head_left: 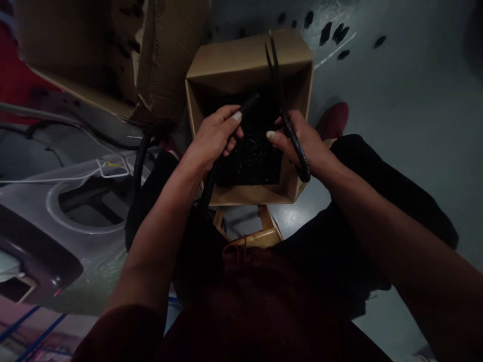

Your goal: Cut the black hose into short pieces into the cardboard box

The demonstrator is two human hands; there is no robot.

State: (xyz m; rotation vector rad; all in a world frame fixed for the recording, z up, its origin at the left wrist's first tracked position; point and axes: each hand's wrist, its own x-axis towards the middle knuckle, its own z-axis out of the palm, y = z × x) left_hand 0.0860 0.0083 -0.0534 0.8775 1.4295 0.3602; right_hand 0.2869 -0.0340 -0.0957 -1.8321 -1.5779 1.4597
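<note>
My left hand [221,131] is closed around a thick black hose [249,104], thumb on top. The hose's ridged end points up and right, and its other part runs down past my wrist toward my lap. In my right hand [296,137] is a pair of dark scissors [278,80], with narrow blades pointing away from me and slightly parted. A handle loop shows beside my wrist. Both hands are over an open cardboard box [249,195] with many small black pieces [252,161] inside; their kind is too dark to make out.
A larger cardboard box [177,55] stands at the upper left. Left of my leg is a grey plastic stool [33,193] with an oval hole, and a white wire [68,178] above it. Black scraps [325,33] lie on the grey floor. A wooden stool [260,238] shows below the box.
</note>
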